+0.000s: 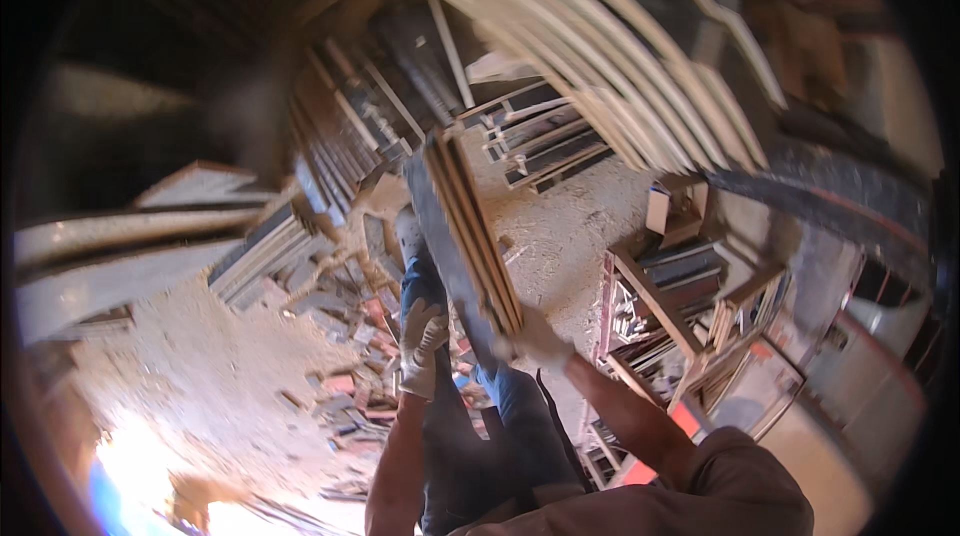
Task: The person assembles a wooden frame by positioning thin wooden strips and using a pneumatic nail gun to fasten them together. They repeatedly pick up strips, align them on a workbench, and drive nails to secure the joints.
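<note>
A stack of long, narrow boards (470, 226), dark on its broad face with brown layered edges, slants away from me in front of my legs. My right hand (540, 338), in a pale work glove, grips its near right end, and the fingertips are partly hidden there. On the left, my left hand (424, 338), also gloved, is in front of my leg beside the stack. A small gap separates it from the boards. Its fingers look loosely bent and apart, with nothing visible in them.
Wood offcuts (360, 376) litter the dusty floor at left. Long pale-edged boards (620, 46) arch across the upper right. A wooden crate of scraps (690, 306) stands at right. More boards (545, 136) lie stacked ahead, and another pile (265, 251) is at left.
</note>
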Demonstrator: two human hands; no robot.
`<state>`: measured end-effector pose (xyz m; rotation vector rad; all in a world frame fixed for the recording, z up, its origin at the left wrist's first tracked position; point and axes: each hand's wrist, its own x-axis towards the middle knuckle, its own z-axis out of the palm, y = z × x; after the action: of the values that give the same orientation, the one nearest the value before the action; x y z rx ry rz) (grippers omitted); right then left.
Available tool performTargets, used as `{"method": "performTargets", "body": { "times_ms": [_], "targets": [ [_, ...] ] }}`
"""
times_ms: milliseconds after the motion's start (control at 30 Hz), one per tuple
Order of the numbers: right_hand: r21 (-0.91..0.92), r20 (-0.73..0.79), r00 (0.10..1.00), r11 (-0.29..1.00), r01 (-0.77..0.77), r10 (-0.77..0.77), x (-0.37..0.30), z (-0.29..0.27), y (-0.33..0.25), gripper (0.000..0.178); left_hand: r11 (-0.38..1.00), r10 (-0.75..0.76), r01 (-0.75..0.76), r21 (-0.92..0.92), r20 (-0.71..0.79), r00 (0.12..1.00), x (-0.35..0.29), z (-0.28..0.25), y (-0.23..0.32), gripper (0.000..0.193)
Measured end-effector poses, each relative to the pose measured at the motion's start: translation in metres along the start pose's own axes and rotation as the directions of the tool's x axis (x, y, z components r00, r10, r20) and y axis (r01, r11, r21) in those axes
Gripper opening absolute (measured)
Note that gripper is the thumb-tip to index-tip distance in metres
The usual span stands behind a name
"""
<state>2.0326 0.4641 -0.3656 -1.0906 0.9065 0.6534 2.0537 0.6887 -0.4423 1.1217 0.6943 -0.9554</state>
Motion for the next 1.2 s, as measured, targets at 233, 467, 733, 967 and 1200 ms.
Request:
{"method": "performTargets", "body": {
  "times_ms": [233,467,733,967,1200],
  "targets": [
    [0.258,0.029,0.999,0.966,0.019,-0.028,-0.294,-0.009,0.129,0.067,0.822,-0.330,0.559,-0.111,0.707,0.625,-0.166,0.162,-0.027,0.063],
    [0.337,-0.788,0.599,0.714,0.614,-0.144,-0.483,0.037,0.367,0.081,0.672,-0.684,0.115,0.732,0.553,0.477,-0.364,0.250,-0.239,0.043],
    [0.246,-0.917,0.073,0.411,0.878,0.393,-0.625,0.077,0.563,0.085,0.245,-0.926,-0.388,0.889,0.333,0.179,-0.592,0.242,-0.503,0.046],
    [0.024,-0.617,-0.092,0.135,0.991,0.782,-0.667,0.081,0.694,0.054,0.048,-0.987,-0.723,0.689,0.143,0.070,-0.638,0.359,-0.716,0.039],
    [0.059,-0.277,0.028,-0.013,0.998,0.961,-0.575,0.176,0.887,0.037,-0.256,-0.966,-0.917,0.307,-0.055,0.251,-0.672,0.547,-0.991,0.034]
  ]
}}
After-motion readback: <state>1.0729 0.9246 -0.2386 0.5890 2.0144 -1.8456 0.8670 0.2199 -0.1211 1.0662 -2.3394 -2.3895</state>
